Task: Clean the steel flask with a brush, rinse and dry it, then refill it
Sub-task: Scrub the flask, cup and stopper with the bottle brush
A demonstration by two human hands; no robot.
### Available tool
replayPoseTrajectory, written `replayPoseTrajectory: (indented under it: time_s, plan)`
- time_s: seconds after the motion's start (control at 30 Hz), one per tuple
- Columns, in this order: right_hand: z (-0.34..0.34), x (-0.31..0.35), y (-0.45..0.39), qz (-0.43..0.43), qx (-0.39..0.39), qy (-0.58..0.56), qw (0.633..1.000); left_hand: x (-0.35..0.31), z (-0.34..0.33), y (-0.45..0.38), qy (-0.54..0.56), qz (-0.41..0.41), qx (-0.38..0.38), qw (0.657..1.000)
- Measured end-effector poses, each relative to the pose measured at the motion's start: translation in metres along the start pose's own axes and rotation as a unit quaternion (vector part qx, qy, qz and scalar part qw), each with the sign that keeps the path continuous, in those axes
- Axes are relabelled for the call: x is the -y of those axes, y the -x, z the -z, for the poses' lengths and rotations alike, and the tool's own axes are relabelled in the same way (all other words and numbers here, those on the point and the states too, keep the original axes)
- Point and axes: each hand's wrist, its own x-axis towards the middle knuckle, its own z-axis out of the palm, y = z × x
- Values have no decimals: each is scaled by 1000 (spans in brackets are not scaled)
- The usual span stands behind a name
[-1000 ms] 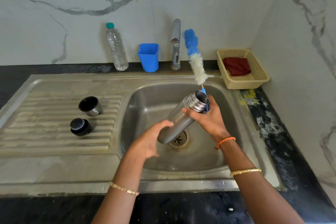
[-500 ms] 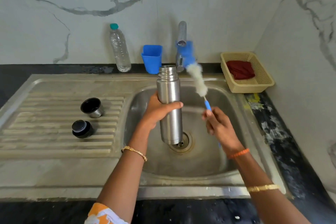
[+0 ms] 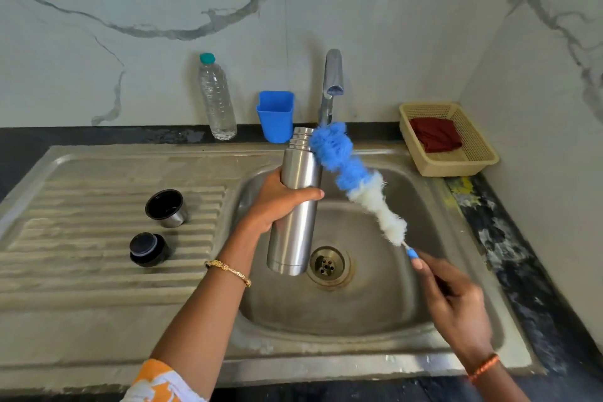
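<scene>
**A:** What can't you make out from here?

**B:** I can't see the brush (image 3: pixel 357 184) handle; it vanishes inside my right hand (image 3: pixel 456 307), only a blue stub showing. The hand itself is smeared by motion. I can't see into the flask's mouth either.

**A:** And your hands?

**B:** My left hand (image 3: pixel 277 202) is wrapped round the steel flask (image 3: pixel 298 206), thumb across its front, holding it upright above the sink (image 3: pixel 365 310) near the drain (image 3: pixel 327 264). My right hand's fingers are curled round the brush handle, low and to the right.

**A:** Anything different from half a second back?

**B:** The brush has tipped leftward; its blue tip now touches the flask's neck, below the tap (image 3: pixel 332 81). The flask has stayed upright in my left hand.
</scene>
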Motion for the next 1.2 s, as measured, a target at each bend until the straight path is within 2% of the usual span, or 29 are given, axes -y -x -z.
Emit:
replayPoseTrajectory:
  time_s: [0.17, 0.3, 0.4, 0.53, 0.63, 0.83, 0.87, 0.97, 1.1, 1.13, 1.2]
  plan:
    - [3, -7, -15, 44, 17, -3, 999, -5, -3, 6, -96, -37, 17, 995]
    - [0, 5, -30, 94, 57, 27, 994, -3, -9, 13, -211, -96, 56, 971]
    - [-9, 16, -41, 117, 63, 54, 990, 2, -18, 14, -251, -135, 29, 958]
    - [7, 15, -29, 117, 47, 52, 991, -7, -10, 17, -286, -134, -21, 949]
    - [19, 11, -18, 88, 32, 62, 994, -14, -1, 22, -314, -119, -20, 942]
    - [-10, 43, -50, 77, -30, 195, 977, -7, -37, 39, -469, -183, -17, 864]
    - [-11, 48, -54, 77, -35, 206, 975, -6, -39, 40, -474, -181, -32, 861]
    - [-4, 44, -45, 79, -25, 187, 979, -7, -29, 37, -441, -152, -71, 882]
    - [0, 43, -25, 72, -39, 189, 979, -8, -24, 38, -455, -152, -92, 873]
    - [-4, 48, -29, 69, -44, 206, 975, -7, -28, 41, -471, -164, -93, 862]
    - [-14, 61, -46, 43, -32, 270, 961, -2, -41, 46, -530, -198, -103, 818]
